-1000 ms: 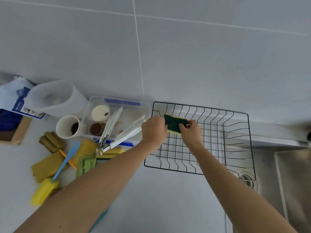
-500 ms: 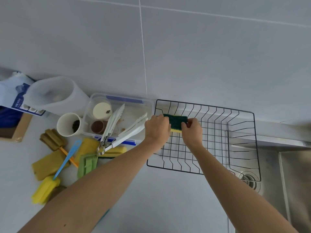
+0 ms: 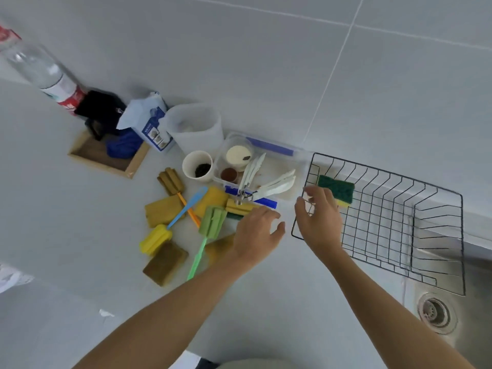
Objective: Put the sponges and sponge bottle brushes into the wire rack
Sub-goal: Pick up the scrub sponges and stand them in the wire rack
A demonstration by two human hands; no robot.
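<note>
1. Grip: left hand point(image 3: 257, 233) and right hand point(image 3: 318, 217) both hold nothing, fingers loosely spread.
2. Location: one green-and-yellow sponge point(image 3: 336, 189) lies inside the wire rack point(image 3: 436, 237), at its far left corner; the right hand hovers just in front.
3. Remaining: the green bottle brush point(image 3: 209, 227), yellow bottle brush point(image 3: 157, 237) and several ochre sponges point(image 3: 162, 213) lie heaped on the counter left of the rack.
4. Recommendation: take the green brush by its foam head, nearest the left hand; lift clear of the crossed handles.
</note>
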